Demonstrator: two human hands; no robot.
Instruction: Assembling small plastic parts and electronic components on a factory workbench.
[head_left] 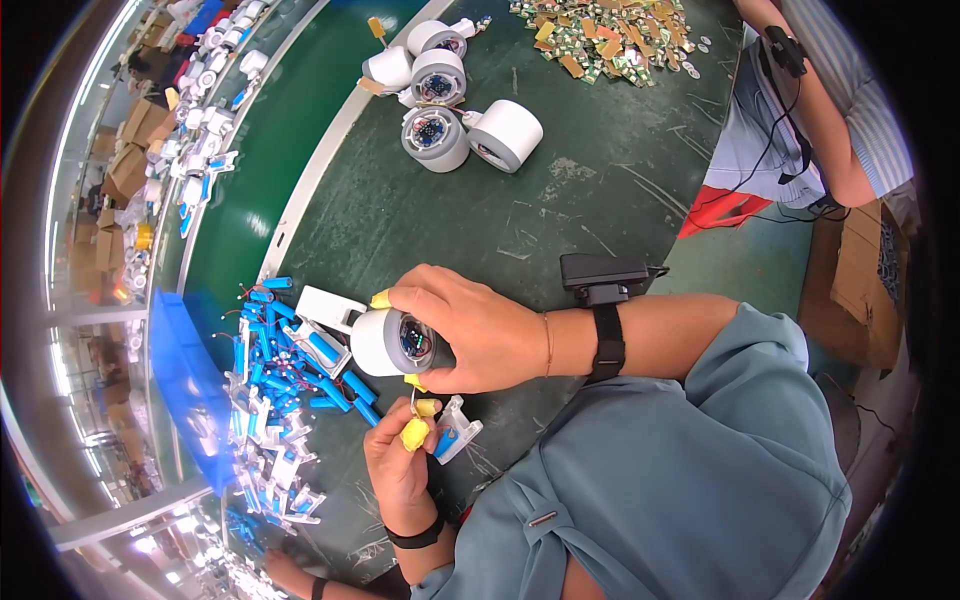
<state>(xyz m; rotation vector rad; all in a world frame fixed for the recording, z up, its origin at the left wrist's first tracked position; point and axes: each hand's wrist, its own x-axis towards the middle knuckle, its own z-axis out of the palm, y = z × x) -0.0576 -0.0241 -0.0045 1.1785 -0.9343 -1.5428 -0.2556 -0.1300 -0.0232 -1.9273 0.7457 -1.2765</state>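
My right hand [475, 330], with yellow finger covers, is closed around a white round housing [375, 343]. The housing lies on its side, and a circuit board shows inside its grey rim. Just below, my left hand [398, 455] is pinched near that rim, yellow covers on its fingertips. A thin, pale piece sticks up from the pinch, too small to name. Beside the left hand, a white plastic holder [460, 430] with a blue battery cell lies on the table. A white bracket [325, 305] adjoins the housing's far side.
Several blue battery cells [265, 340] with wires lie left of my hands, above a heap of white holders [285, 460]. White housings [505, 135] stand farther up the green table [560, 220]. Small circuit boards [610, 40] are piled beyond. Another person's arm [820, 110] is at upper right.
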